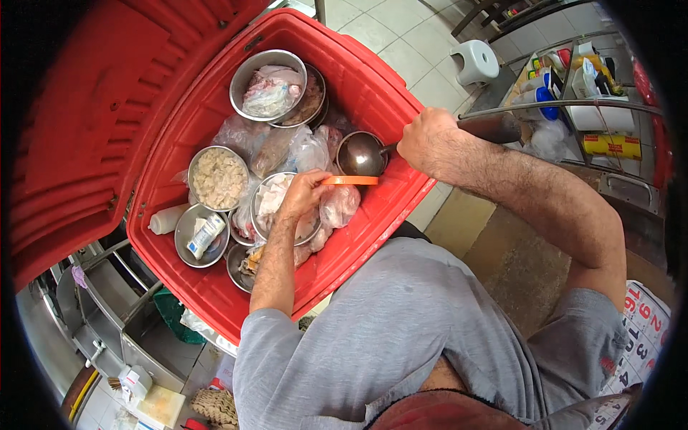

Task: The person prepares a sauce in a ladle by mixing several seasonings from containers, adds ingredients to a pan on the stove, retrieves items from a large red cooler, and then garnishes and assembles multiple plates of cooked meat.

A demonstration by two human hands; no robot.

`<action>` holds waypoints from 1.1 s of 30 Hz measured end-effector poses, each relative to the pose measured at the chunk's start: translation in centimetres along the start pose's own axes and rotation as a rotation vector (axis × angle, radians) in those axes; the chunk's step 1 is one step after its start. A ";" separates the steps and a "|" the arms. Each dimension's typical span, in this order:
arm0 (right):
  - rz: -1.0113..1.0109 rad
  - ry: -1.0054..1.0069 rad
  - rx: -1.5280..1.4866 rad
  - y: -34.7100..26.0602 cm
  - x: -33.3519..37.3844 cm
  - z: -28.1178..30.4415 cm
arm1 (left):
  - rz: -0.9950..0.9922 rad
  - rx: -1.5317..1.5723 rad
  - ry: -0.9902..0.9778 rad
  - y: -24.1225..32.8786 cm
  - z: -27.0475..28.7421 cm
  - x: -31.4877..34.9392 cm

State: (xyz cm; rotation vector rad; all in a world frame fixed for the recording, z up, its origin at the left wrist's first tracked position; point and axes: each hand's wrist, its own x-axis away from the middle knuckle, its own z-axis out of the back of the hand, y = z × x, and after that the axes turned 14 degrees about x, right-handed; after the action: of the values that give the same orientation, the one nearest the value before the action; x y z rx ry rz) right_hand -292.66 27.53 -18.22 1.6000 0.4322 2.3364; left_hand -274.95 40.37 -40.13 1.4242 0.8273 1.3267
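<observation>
A large red cooler box (380, 68) stands open in front of me, holding several metal bowls and plastic bags of food. My left hand (307, 192) reaches into it, fingers closed on the edge of an orange lid (350, 180), seen nearly edge-on. Over the cooler's right rim, my right hand (428, 141) grips the handle of what looks like a metal ladle. The ladle's dark round bowl (362, 155) rests in or just above a round container, whose inside it hides. Just below the lid lies a plastic-wrapped bundle (340, 206).
The cooler's hinged lid (86, 115) is raised at the left. Inside are a bowl of pale chunks (218, 178), a bowl with a white packet (203, 240) and a bowl of bagged meat (272, 92). A white stool (476, 62) and stocked shelves stand at the right.
</observation>
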 end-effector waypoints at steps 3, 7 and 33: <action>-0.014 0.043 -0.049 0.2 -0.7 -1.1 | -0.033 -0.009 -0.002 0.3 0.5 -0.1; 0.010 0.156 -0.114 0.6 -1.1 -3.7 | -0.047 0.027 0.001 -0.3 1.0 0.2; -0.095 0.199 -0.366 3.9 7.7 -9.7 | -0.034 0.334 0.248 -0.4 3.5 3.6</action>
State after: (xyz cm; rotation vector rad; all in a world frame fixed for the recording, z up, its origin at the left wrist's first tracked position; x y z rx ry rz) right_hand -304.65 26.09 -13.51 1.1621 0.1054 2.3431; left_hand -270.88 43.18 -39.15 1.5077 1.2805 1.4038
